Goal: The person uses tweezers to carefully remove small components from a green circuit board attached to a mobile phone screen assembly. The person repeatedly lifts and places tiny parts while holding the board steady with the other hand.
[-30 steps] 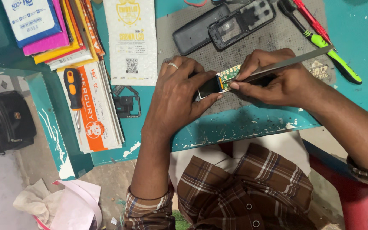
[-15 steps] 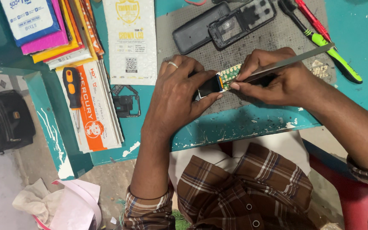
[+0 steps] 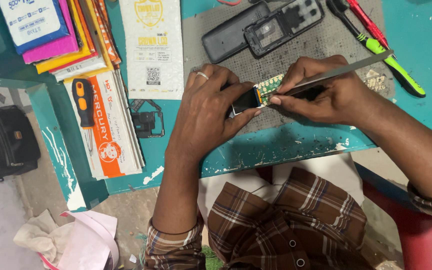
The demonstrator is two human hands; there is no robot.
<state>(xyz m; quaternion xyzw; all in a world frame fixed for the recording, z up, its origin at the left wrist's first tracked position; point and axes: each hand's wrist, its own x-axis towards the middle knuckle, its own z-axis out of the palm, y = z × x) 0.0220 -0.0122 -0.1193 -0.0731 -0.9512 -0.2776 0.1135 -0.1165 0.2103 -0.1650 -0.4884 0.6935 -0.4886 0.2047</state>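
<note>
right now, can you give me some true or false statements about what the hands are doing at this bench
1. The left hand pins a small circuit board with a screen on the grey mat. True.
2. The right hand holds a red pen. False: it holds a flat metal tool against the board.
3. The orange-handled screwdriver lies on the packets at the left. True.
4. The open phone shell lies under the left hand. False: it lies apart, further up the mat.
5. The left hand wears a ring. True.
</note>
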